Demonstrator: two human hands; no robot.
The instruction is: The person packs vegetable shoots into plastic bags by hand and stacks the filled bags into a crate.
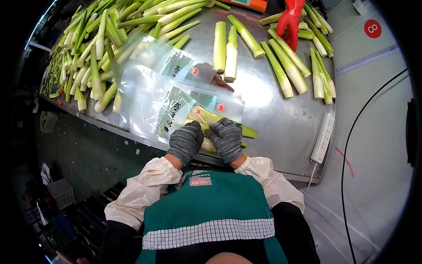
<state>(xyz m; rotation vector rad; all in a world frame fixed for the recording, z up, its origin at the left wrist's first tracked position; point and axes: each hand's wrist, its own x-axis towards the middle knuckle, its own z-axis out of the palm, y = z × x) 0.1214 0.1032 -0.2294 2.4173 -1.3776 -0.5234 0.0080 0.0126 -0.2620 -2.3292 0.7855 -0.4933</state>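
Observation:
My left hand (187,140), in a grey knitted glove, is closed, its fingertips pinching the edge of a clear printed plastic bag (165,116). Close beside it my gloved right hand (226,137) is curled closed on the bag's edge too. Pale green-and-white stalks that look like water bamboo shoots (250,132) lie under and beside my hands, their green ends poking out to the right. Whether they are inside the bag I cannot tell. More printed bags (178,64) lie flat beyond, overlapping, with a brown scrap (221,82) by them.
A large heap of shoots (99,57) covers the table's left side. Several shoots (220,46) lie in groups across the metal table (281,127). A co-worker's red-gloved hand (290,24) reaches in at top right. A white power strip (323,138) sits at the right edge; an orange device (252,4) stands behind.

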